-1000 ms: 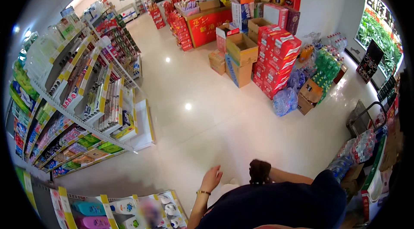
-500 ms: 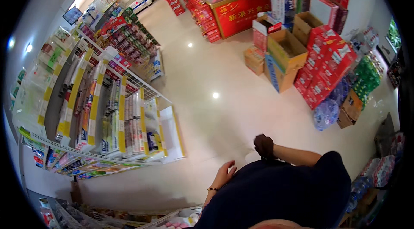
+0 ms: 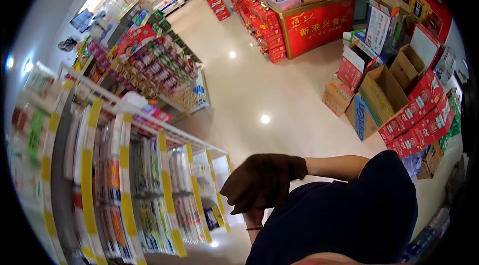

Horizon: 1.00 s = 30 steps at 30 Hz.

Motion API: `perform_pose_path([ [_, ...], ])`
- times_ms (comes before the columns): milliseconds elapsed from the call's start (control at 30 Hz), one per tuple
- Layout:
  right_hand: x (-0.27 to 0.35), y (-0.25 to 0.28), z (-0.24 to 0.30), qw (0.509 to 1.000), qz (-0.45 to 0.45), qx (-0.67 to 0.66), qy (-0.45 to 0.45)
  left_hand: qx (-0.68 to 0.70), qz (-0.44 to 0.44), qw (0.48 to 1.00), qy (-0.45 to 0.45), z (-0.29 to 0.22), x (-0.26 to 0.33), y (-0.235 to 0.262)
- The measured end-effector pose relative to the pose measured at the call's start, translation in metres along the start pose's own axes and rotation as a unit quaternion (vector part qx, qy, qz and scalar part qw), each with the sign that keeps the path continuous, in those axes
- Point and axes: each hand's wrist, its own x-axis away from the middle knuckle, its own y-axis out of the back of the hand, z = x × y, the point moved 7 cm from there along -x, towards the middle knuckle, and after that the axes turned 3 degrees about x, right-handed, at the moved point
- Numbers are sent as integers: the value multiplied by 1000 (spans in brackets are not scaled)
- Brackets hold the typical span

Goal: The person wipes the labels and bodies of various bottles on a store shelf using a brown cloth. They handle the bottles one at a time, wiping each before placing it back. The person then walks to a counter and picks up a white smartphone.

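Dark brown cloth (image 3: 262, 180), perhaps a loose glove, covers my right hand in front of my chest. Its edge lies at the wrist, and the fingers inside are hidden. My right forearm (image 3: 332, 166) reaches into it from the right. Just beneath the cloth is my left hand (image 3: 254, 216), with only its lower part and a beaded bracelet (image 3: 253, 228) on the wrist showing. Its fingers are behind the cloth, so whether they grip it cannot be seen. Both hands are close to the right end of a shelf rack (image 3: 177, 205) of packaged goods with yellow edge strips.
A second shelf (image 3: 149, 55) of packets stands beyond the rack. A red counter (image 3: 317, 28) with goods on it is at the back. Open cardboard boxes (image 3: 371, 110) and stacked red cartons (image 3: 419, 120) line the right side. Pale shiny floor (image 3: 239, 100) lies between.
My right hand and the brown cloth have moved left and up, and the cloth looks larger. My left hand, previously in plain view, is now mostly behind it. The rack appears nearer.
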Motion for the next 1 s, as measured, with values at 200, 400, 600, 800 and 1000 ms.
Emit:
perform_pose_path([
  [200, -21, 182, -68, 964, -160, -118, -177, 37, 58, 984, 162, -69, -220, -128],
  [400, 4, 360, -132, 854, -226, -409, -229, -99, 182, 970, 128, -102, -420, -210],
  [600, -133, 604, -138, 844, -136, -517, 47, -50, 158, 975, 145, -149, -597, -273],
  [800, -317, 731, 70, 946, -118, -302, 17, -169, 360, 917, -39, -234, -689, -417],
  [1000, -443, 899, 46, 978, -182, -99, -19, 152, 201, 965, 68, -245, -873, -343],
])
